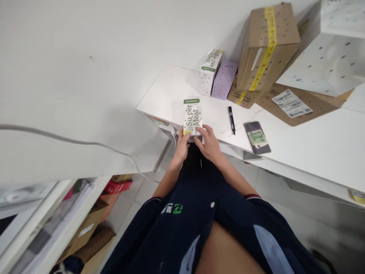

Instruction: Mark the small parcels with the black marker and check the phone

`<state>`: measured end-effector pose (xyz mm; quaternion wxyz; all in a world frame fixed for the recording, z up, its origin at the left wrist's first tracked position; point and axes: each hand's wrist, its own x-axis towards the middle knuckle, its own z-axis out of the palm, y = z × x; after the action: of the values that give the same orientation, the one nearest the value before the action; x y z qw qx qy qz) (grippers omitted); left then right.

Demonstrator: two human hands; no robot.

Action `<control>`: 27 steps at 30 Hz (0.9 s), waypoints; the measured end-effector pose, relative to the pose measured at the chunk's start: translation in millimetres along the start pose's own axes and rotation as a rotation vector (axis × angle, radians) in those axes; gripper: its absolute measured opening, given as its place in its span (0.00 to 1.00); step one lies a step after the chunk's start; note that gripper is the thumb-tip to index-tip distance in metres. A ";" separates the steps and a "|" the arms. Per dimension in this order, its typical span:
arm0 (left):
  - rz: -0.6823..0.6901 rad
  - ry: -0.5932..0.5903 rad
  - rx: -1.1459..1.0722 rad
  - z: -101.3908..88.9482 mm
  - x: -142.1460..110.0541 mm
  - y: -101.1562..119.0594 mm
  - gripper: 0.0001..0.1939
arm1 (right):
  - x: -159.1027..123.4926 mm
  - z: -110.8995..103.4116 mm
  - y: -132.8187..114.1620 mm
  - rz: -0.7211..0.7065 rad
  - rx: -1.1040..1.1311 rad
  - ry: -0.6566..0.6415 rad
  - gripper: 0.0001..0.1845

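A white carton printed "Su-per Meal" [192,116] with a green band lies at the near edge of the white table. At its near left corner, my left hand [182,145] grips it, thumb on top by a yellow patch. My right hand [209,144] holds the near right side, its fingers bent over the top face and the thumb at the near end. The underside of the carton is hidden. Farther back stands a similar Su-per Meal carton [207,82], beside a purple carton [224,80].
Right of my hands lie a black marker [232,120] and a phone [257,137] with a banknote in its case. Taped brown boxes [269,45] and a white dotted package [327,61] are stacked at the back right. A cable [105,144] crosses the left side.
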<state>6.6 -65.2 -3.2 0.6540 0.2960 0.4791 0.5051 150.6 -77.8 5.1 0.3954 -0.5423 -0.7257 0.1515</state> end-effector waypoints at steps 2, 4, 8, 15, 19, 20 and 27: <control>0.006 -0.002 -0.004 -1.4 -1.9 2.6 0.30 | -1.6 1.6 -1.3 -0.005 -0.015 0.010 0.21; -0.005 -0.021 -0.021 -2.0 -4.2 6.9 0.31 | -3.9 1.8 -4.4 -0.007 -0.024 0.010 0.20; -0.029 -0.037 -0.066 -1.8 -6.6 13.6 0.30 | -10.1 2.7 -11.6 0.015 -0.023 -0.042 0.19; -0.048 -0.032 -0.048 -10.4 -2.1 23.0 0.31 | -14.8 8.7 -20.0 0.041 -0.005 -0.007 0.17; -0.078 -0.036 -0.006 -17.8 -1.0 28.2 0.37 | -13.7 11.9 -12.7 0.199 0.179 -0.063 0.40; -0.078 -0.043 -0.010 -18.6 -1.8 27.0 0.38 | -13.9 12.6 -9.2 0.227 0.214 -0.098 0.44; 0.127 -0.054 -0.007 -16.5 -23.3 5.5 0.35 | -20.3 -3.0 -0.7 0.066 0.315 -0.170 0.42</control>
<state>-11.5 -87.0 3.2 0.6343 0.3371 0.4397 0.5392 154.4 -97.1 -0.9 0.4075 -0.4824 -0.7057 0.3213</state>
